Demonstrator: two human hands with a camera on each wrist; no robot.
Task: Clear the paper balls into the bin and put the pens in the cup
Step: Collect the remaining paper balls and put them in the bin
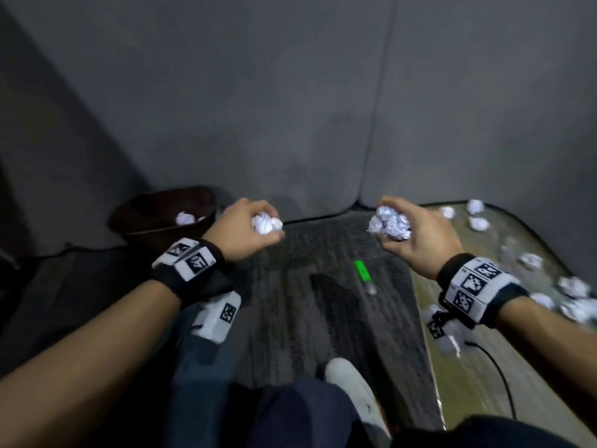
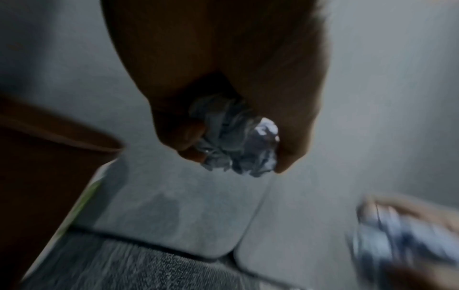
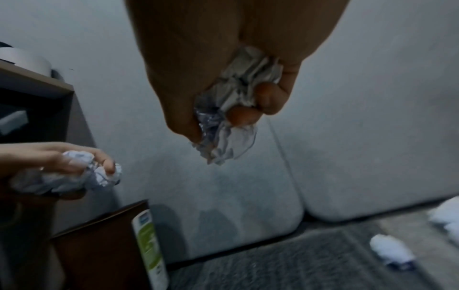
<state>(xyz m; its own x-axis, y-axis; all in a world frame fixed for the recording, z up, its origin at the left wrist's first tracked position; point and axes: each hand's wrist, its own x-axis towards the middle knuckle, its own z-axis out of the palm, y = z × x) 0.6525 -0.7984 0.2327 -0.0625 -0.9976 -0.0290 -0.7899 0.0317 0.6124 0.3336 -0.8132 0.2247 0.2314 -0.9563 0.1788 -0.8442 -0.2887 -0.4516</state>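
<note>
My left hand [image 1: 255,229] grips a crumpled white paper ball [image 1: 266,223] [image 2: 238,141] in the air, just right of the dark brown bin [image 1: 161,216]. One paper ball [image 1: 185,218] lies inside the bin. My right hand [image 1: 410,231] holds a bigger wad of crumpled paper [image 1: 389,224] [image 3: 231,106] above the carpet. Several more paper balls [image 1: 571,286] lie scattered on the table [image 1: 478,376] at the right. A green pen [image 1: 364,274] lies on the grey carpet between my hands. No cup is in view.
A grey sofa [image 1: 290,108] fills the back, close behind both hands. My legs and a white shoe [image 1: 352,386] are below. A black cable [image 1: 497,370] runs across the table. In the right wrist view a shelf [image 3: 34,82] stands at the left, above the bin [image 3: 99,251].
</note>
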